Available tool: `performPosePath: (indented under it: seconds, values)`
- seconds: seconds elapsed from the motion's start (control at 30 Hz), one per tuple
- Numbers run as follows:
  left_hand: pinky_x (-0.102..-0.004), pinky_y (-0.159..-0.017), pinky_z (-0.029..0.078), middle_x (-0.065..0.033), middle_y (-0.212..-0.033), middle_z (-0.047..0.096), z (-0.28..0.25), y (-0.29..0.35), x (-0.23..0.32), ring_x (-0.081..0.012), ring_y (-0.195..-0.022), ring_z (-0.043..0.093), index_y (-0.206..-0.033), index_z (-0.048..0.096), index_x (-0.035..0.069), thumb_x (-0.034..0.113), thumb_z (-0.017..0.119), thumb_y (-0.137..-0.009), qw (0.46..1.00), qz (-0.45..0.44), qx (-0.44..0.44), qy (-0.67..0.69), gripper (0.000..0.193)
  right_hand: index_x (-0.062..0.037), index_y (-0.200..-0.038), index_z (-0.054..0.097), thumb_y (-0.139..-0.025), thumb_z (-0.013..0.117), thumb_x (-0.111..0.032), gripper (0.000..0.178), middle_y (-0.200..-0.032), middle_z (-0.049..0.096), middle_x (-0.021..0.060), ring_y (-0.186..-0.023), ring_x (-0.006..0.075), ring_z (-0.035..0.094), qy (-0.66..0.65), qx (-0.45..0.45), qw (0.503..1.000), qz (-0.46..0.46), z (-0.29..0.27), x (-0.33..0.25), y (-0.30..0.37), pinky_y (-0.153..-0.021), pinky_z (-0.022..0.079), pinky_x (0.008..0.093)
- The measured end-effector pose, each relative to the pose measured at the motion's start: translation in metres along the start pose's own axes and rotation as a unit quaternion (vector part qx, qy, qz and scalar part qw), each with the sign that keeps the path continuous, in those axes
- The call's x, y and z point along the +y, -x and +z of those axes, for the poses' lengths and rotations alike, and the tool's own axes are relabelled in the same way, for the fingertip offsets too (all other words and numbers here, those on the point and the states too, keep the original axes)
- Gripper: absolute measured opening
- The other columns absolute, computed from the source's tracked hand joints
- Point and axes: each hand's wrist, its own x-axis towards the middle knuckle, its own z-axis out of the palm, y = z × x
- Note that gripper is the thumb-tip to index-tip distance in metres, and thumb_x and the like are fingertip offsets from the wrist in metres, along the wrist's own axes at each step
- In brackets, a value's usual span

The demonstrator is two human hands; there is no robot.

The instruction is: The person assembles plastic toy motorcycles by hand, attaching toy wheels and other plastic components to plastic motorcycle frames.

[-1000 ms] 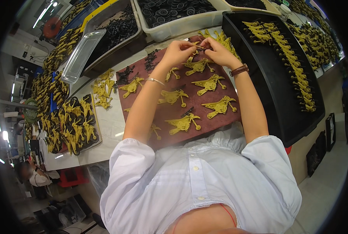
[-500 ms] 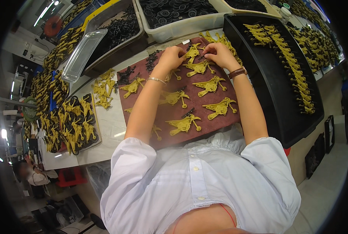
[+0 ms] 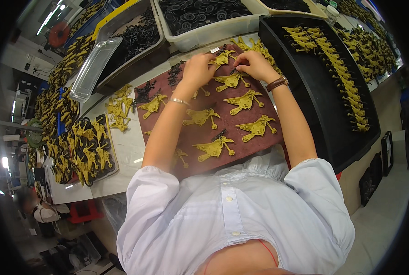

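1. A yellow part is placed at the far edge of the maroon mat, between the two hands.
2. The left hand is held over the mat's far part, at the left of that yellow part; its fingers are bent toward it, but whether they are clamped on it cannot be told.
3. The right hand is held near the mat's far right corner, its fingers curled inward just beside the same part; whether anything is pinched there cannot be told.
4. More yellow pieces are laid out across the mat.
5. Small black parts are heaped at the mat's far left corner.
6. A black tray is set right of the mat, with yellow assemblies lined up in it.
7. Black wheels are held in a pale bin beyond the mat.
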Motion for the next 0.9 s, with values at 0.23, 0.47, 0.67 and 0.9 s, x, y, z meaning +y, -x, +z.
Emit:
performPosePath:
  seconds: [0.23,0.47,0.67,0.9]
  values:
    - [-0.0364,-0.078,0.053,-0.0143,-0.093,0.069,-0.005,0.018,0.032,-0.0282,-0.089,0.066,-0.098,0.069,0.004,0.013,0.080,-0.063,0.983,-0.003,-0.122,0.134,0.037,-0.0034,-0.083,0.070,-0.071,0.074,-0.005,0.013,-0.082,0.070,0.0110,-0.077,0.0229,0.066,0.007,-0.049,0.999,0.005,0.001,0.010,-0.010,-0.073,0.051,0.0331]
    - [-0.0383,-0.080,0.052,-0.0132,-0.096,0.068,0.010,0.018,0.030,-0.0295,-0.093,0.065,-0.100,0.065,0.004,0.005,0.080,-0.061,0.992,0.026,-0.111,0.060,0.041,-0.0036,-0.083,0.070,-0.069,0.076,-0.005,0.016,-0.077,0.068,0.0115,-0.077,0.0242,0.066,0.017,-0.012,0.999,0.042,0.001,0.008,-0.009,-0.073,0.052,0.0348]
    - [-0.0405,-0.079,0.051,-0.0136,-0.094,0.067,0.010,0.022,0.030,-0.0315,-0.093,0.064,-0.102,0.061,0.005,0.006,0.080,-0.061,0.989,0.005,-0.105,0.100,0.045,-0.0044,-0.084,0.071,-0.075,0.065,-0.003,0.012,-0.085,0.064,0.0127,-0.086,0.0275,0.062,0.215,0.073,0.969,-0.102,0.014,-0.003,0.022,-0.076,0.049,0.0365]
    - [-0.0432,-0.074,0.050,-0.0125,-0.088,0.067,0.012,0.022,0.023,-0.0339,-0.089,0.063,-0.095,0.058,0.006,0.009,0.082,-0.060,0.987,0.012,-0.087,0.137,0.042,-0.0043,-0.107,0.066,-0.078,0.060,-0.020,0.034,-0.110,0.054,0.0101,-0.110,0.0258,0.047,0.429,0.049,0.893,-0.126,0.027,-0.029,0.052,-0.087,0.035,0.0423]
